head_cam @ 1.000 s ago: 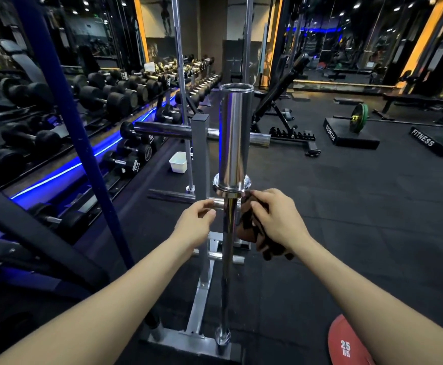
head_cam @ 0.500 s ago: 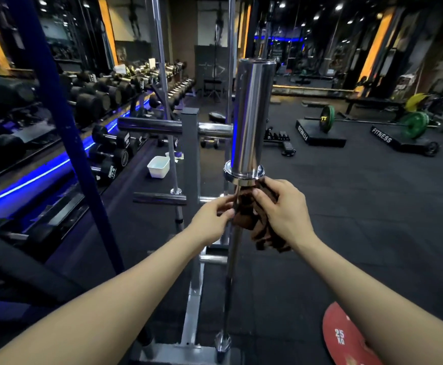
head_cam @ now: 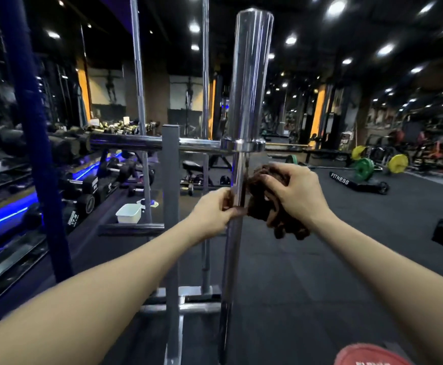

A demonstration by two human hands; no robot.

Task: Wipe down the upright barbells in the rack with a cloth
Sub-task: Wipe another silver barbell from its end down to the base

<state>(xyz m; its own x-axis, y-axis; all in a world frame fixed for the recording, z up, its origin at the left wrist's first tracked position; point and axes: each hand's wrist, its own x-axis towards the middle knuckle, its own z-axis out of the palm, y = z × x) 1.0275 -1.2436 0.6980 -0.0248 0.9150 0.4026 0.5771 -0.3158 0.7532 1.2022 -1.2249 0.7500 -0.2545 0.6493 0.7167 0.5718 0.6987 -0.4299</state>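
the barbell [head_cam: 250, 83] stands upright in the rack [head_cam: 170, 159], its long axis vertical. just below its collar, the left hand [head_cam: 215, 210] pinches the thin shaft, and the right hand [head_cam: 295, 192] grips a bunched brown cloth [head_cam: 261, 198] touching the shaft's right side. the next wipe likely runs along the shaft.

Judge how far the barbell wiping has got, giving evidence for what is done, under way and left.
Done: nothing visibly finished. Under way: right hand presses a brown cloth to the nearest barbell just below its collar; left hand pinches the shaft. Left: the shaft below, plus two upright bars behind.
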